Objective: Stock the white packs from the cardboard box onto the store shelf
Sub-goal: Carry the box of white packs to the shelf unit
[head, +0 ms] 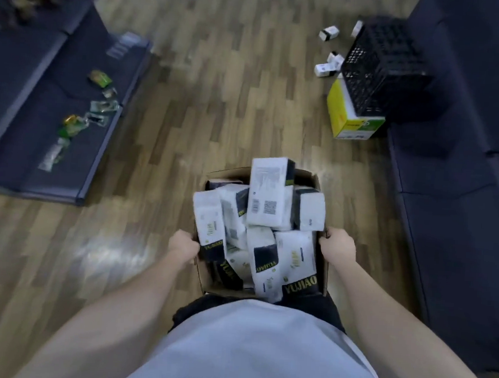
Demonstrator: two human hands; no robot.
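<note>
I hold a brown cardboard box (308,179) in front of my waist, above the wooden floor. It is piled with several white packs (268,196) that have dark bands and gold lettering, lying at mixed angles. My left hand (184,245) grips the box's left edge. My right hand (337,244) grips the right edge. A dark blue store shelf (83,70) runs along the left, with a few small green and clear items on its low deck. Another dark shelf unit (459,178) stands on the right.
A black plastic crate (384,68) sits on a yellow-and-white carton (350,122) at the right. A few small white packs (329,34) lie on the floor beside it. The wooden floor (219,84) stretches ahead between the two shelves.
</note>
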